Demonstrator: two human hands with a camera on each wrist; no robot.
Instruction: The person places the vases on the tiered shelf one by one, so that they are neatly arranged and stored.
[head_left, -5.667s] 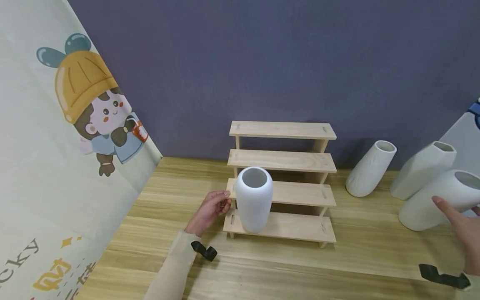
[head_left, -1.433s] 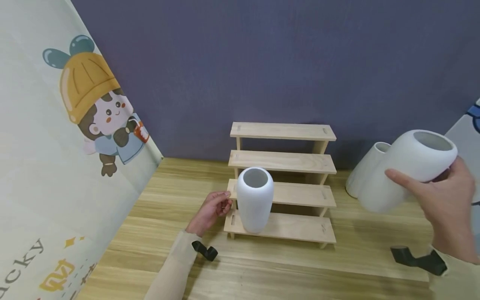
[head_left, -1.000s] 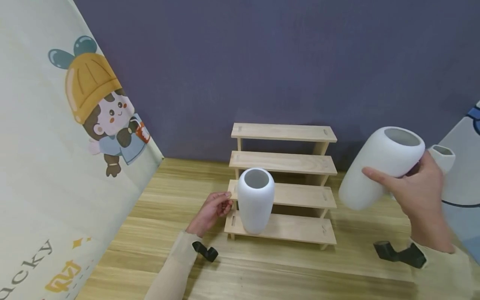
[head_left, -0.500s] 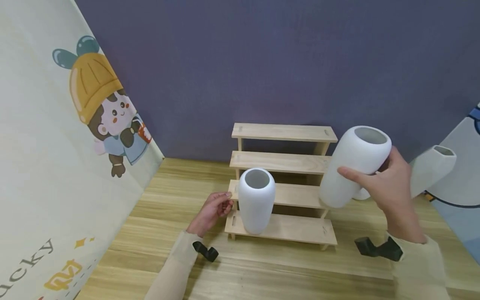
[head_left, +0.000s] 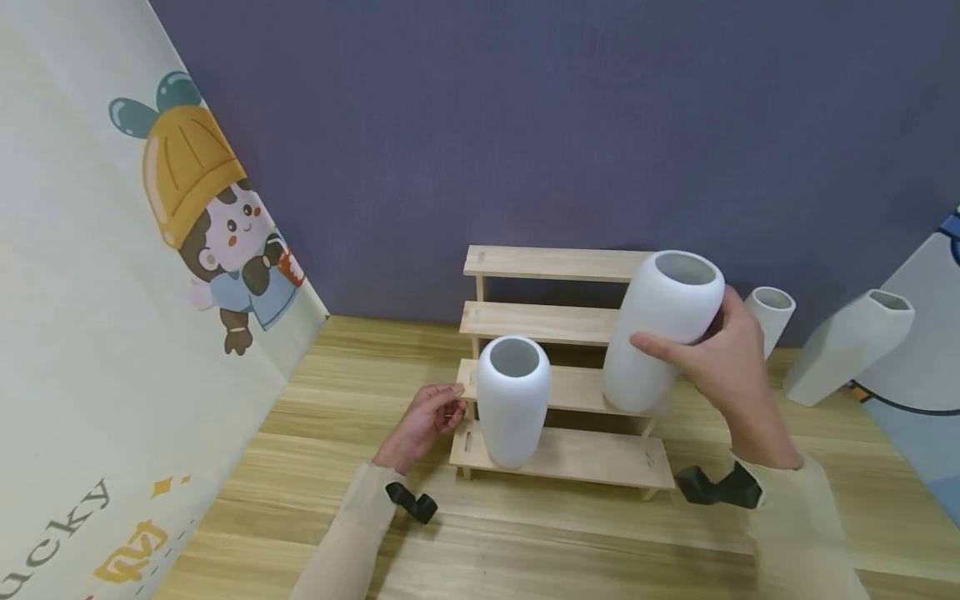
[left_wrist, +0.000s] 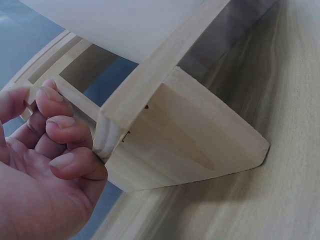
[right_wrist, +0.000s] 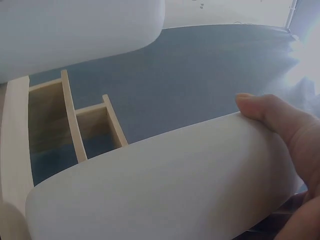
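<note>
A stepped wooden display stand with several tiers stands on the table. One smooth white vase is upright on the left of its lowest step. My left hand pinches the left end of the second step from the bottom; in the left wrist view its fingers curl beside the boards. My right hand grips a second smooth white vase around its upper body, thumb in front. That vase tilts slightly, mouth to the right, in front of the stand's right side. Whether its base touches a step I cannot tell.
Behind my right hand a slim white vase is partly hidden. Farther right stands an angular white vase. A dark blue-grey wall rises close behind the stand, and a printed white sheet borders the table at left.
My right hand has lifted the second smooth vase from the table at right and carried it left to the stand. My left hand and the vase on the lowest step stay in place.
</note>
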